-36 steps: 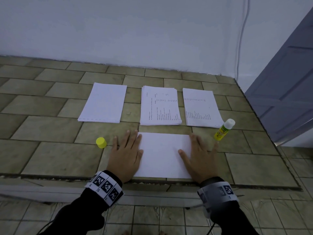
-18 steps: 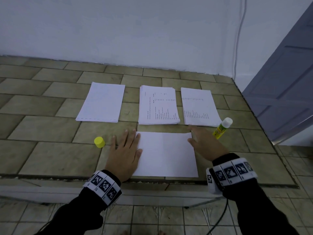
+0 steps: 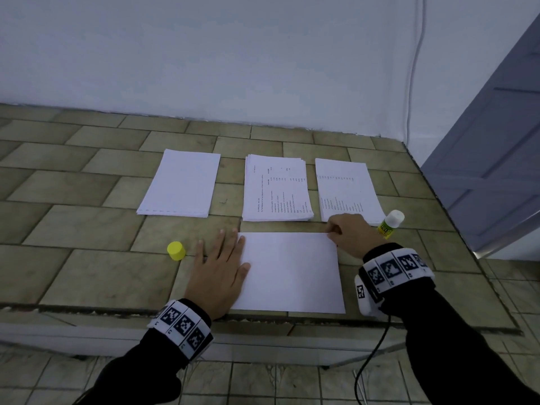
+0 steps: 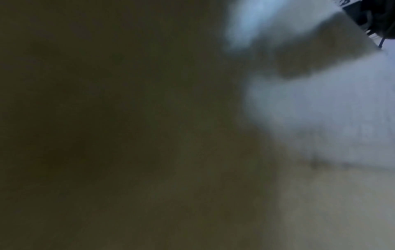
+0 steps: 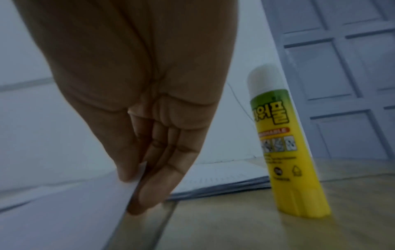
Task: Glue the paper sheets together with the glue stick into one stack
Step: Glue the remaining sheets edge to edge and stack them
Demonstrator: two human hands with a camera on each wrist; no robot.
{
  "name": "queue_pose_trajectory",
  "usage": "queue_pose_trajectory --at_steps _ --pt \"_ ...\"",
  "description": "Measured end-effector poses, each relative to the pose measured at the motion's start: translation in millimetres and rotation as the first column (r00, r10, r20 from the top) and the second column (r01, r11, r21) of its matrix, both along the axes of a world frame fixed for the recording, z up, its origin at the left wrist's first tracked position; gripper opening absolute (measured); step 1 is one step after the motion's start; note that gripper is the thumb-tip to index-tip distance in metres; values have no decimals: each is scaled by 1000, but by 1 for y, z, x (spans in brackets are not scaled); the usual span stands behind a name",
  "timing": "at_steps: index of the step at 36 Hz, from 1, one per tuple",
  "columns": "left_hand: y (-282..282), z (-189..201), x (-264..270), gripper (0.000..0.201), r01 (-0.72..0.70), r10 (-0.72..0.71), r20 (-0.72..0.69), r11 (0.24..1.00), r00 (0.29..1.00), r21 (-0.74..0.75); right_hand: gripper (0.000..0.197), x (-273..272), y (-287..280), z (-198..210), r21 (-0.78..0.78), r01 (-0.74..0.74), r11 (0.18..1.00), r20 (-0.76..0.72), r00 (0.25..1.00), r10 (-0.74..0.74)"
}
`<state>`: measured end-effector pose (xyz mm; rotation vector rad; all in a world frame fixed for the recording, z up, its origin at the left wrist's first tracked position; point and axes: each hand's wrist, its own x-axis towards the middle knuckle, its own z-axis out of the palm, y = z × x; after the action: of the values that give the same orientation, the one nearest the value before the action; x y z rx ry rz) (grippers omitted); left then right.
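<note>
Two hands frame the sheet (image 3: 289,270): your left hand (image 3: 217,273) lies flat on its left edge, your right hand (image 3: 349,233) pinches its far-right corner, the uncapped glue stick (image 3: 390,225) just right.

Left hand (image 3: 217,276) flat, right hand (image 3: 349,233) pinching.

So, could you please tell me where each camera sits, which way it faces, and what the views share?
Head: worn on the head, looks forward and down at the tiled counter; both hands and sleeves show.
Left wrist: pressed low over the surface, blurred and dark; no hand discernible.
Right wrist: looks along the right hand, whose fingers pinch the blank sheet at its corner.
Shared: head and right wrist both show the glue stick, upright and uncapped.
</note>
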<state>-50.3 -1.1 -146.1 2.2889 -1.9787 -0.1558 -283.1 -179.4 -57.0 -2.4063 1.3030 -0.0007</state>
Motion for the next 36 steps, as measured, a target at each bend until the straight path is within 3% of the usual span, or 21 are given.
queue_pose_trajectory --at_steps 10,16,18,21,25,27,30,36 --pt "2 11 -4 102 -66 60 -178 998 982 -26 16 -18 -17 50 140 70 988 280 954 -108" --pt "3 8 -4 90 -84 75 -201 996 977 -37 16 -6 -33 56 283 225 932 611 707 -356" --pt "2 7 -3 95 -83 74 -198 996 977 -41 15 6 -37 47 360 230 904 639 646 -419" --pt "2 6 -3 103 -75 70 -172 997 983 -26 14 26 -38 27 428 257 867 620 615 -488" --pt "2 6 -2 104 -73 68 -161 997 985 -24 14 45 -36 -2 426 322 845 529 669 -522" --pt "2 6 -2 104 -73 68 -158 997 985 -26 9 51 -34 -14 329 338 882 465 754 -463" --pt "2 5 -2 104 -72 68 -155 997 986 -25 19 57 -33 -20 138 318 938 329 879 -346" --pt "2 5 -2 102 -73 69 -145 997 987 -22 19 68 -29 -20 52 271 961 127 953 -275"
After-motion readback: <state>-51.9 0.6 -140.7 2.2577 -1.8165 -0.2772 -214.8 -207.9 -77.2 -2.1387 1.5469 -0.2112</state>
